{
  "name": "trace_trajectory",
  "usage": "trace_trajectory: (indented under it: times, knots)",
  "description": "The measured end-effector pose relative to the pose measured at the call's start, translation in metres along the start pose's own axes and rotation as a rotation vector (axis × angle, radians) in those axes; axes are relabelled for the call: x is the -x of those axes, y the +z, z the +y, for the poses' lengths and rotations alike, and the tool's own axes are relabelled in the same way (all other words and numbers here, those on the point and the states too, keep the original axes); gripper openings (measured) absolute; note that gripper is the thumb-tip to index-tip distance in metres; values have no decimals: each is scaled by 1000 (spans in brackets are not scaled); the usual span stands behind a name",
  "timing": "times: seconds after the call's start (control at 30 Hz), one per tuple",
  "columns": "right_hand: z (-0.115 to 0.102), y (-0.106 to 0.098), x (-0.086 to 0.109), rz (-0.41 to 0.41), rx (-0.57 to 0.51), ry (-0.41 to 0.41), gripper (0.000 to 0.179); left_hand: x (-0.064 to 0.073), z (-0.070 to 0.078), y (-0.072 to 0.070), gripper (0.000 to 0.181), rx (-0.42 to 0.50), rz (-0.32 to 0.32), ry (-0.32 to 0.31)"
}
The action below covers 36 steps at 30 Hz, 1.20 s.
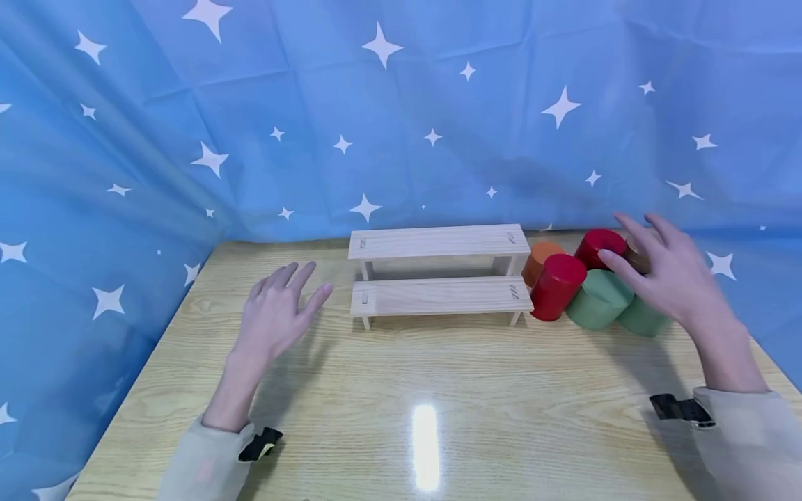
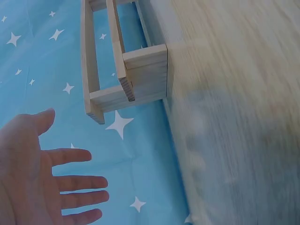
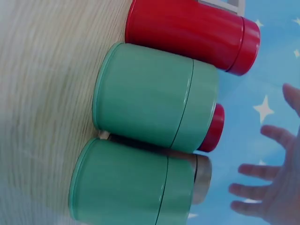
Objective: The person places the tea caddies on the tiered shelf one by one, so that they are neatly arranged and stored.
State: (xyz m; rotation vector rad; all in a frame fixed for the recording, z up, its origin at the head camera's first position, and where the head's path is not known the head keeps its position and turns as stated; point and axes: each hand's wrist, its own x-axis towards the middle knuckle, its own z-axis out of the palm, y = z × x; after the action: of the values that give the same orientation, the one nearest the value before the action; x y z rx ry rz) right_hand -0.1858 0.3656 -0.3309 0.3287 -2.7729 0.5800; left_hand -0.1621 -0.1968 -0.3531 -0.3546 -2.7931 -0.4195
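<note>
My left hand [image 1: 273, 316] hovers above the table left of a two-tier wooden shelf [image 1: 441, 296], fingers spread, holding nothing; the left wrist view shows its straight fingers [image 2: 84, 183] apart from the shelf. Over a cluster of lidded canisters hangs my right hand [image 1: 673, 275], thumb and fingers spread. Nearest it are a green canister [image 1: 645, 316] and a brown one [image 1: 637, 257], partly hidden by the hand. Beside these stand another green canister [image 1: 600, 299], a front red canister [image 1: 557, 285], a back red one [image 1: 600, 247] and an orange one [image 1: 541, 261]. In the right wrist view, a gap separates the fingers [image 3: 260, 172] from the lids.
The light wooden table [image 1: 376, 390] carries the shelf at its back middle, with the canisters close against the shelf's right end. A blue cloth with white stars [image 1: 301, 104] hangs behind the table and along its sides.
</note>
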Motion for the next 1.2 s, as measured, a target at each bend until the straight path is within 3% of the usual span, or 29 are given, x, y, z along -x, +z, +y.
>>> trace_trajectory:
  times: [0.3,0.7,1.07,1.2]
  knots:
    - [10,-4,9,-30,-62,76,72,-2,8,9,66,104,-46,-49]
    - [24,-4,17,-81,-39,181,79,-7,18,18,67,239,-110,-88]
    - [37,-2,22,-103,-46,192,88,-11,26,24,60,349,-159,-126]
    - [41,-3,24,-147,-77,189,91,-12,23,28,61,389,-198,-146]
